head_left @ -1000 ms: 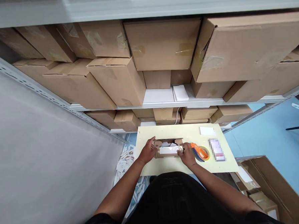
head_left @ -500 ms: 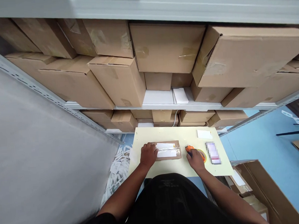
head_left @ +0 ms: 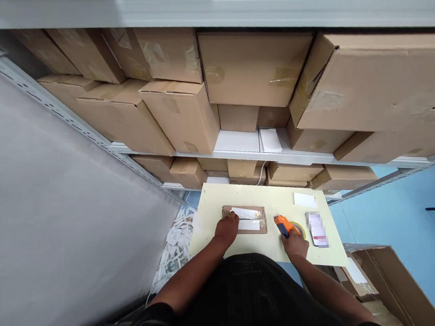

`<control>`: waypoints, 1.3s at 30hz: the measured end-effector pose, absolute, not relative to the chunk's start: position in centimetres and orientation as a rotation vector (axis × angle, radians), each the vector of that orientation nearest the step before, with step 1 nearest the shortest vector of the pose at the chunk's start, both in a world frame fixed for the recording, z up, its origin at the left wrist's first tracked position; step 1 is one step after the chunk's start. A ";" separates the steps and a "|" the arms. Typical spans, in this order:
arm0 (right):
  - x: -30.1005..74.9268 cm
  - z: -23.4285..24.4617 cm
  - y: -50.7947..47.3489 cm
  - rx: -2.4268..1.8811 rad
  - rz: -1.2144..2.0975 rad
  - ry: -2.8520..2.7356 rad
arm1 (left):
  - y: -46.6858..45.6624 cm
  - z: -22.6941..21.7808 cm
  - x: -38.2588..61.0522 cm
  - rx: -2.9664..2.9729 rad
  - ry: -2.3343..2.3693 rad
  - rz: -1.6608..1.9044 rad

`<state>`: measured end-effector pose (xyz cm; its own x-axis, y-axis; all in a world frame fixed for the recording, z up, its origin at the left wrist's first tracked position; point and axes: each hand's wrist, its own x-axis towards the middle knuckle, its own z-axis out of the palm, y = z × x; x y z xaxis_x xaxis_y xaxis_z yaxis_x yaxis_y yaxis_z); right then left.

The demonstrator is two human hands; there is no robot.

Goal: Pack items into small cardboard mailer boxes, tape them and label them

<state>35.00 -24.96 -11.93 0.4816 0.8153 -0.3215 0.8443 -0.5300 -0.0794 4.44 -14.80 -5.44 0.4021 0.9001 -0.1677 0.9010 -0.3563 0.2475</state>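
A small flat cardboard box [head_left: 263, 227] lies on the pale yellow tabletop, with white labels [head_left: 248, 224] and glossy clear tape across its upper face. My left hand [head_left: 227, 229] is over the box's left end, fingers bent, the tips at the left edge of the labels. To the right, my right hand [head_left: 295, 245] is closed around the lower part of an orange and blue tape dispenser [head_left: 283, 224]. A yellow-rimmed roll of tape [head_left: 301, 230] sits in the dispenser, partly behind my fingers. The dispenser rests on or just above the tabletop.
A phone [head_left: 317, 229] and a white card or label stack [head_left: 305, 199] lie on the table's [head_left: 255, 192] right side. Shelves [head_left: 238, 140] full of cardboard boxes rise beyond it. Paper strips [head_left: 176, 243] litter the floor at left; a large open carton [head_left: 394, 270] holds parcels at right.
My left hand has drawn its fingers in and moved right over the labels. My right hand has slid back to the dispenser's lower end, uncovering more of it. The view has shifted slightly.
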 end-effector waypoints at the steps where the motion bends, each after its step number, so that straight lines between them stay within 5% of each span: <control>1: 35.1 -12.0 -25.1 2.604 -0.497 1.496 | -14.9 -5.5 4.5 2.336 1.575 0.004; 6: 36.0 -10.7 -24.5 2.669 -0.565 1.462 | -15.4 -5.9 3.5 2.302 1.451 0.131; 12: 37.1 -5.5 -23.9 3.094 -1.234 1.405 | -15.7 -5.4 2.3 2.109 1.379 0.496; 17: 33.4 0.0 -20.9 2.778 -1.527 1.864 | -15.3 -4.4 2.3 1.687 1.389 0.636; 24: 26.1 2.1 -13.8 2.164 -1.528 2.138 | -13.4 -3.4 1.4 0.963 1.338 0.648; 39: 24.9 2.4 -11.5 1.994 -1.521 2.084 | -12.6 -3.8 0.5 0.734 1.236 0.742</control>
<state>24.91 -11.52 2.43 -0.2478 0.8341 -0.4929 0.7238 -0.1788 -0.6664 0.49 -12.61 -3.83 0.1688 0.8210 -0.5455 -0.0947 0.5644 0.8201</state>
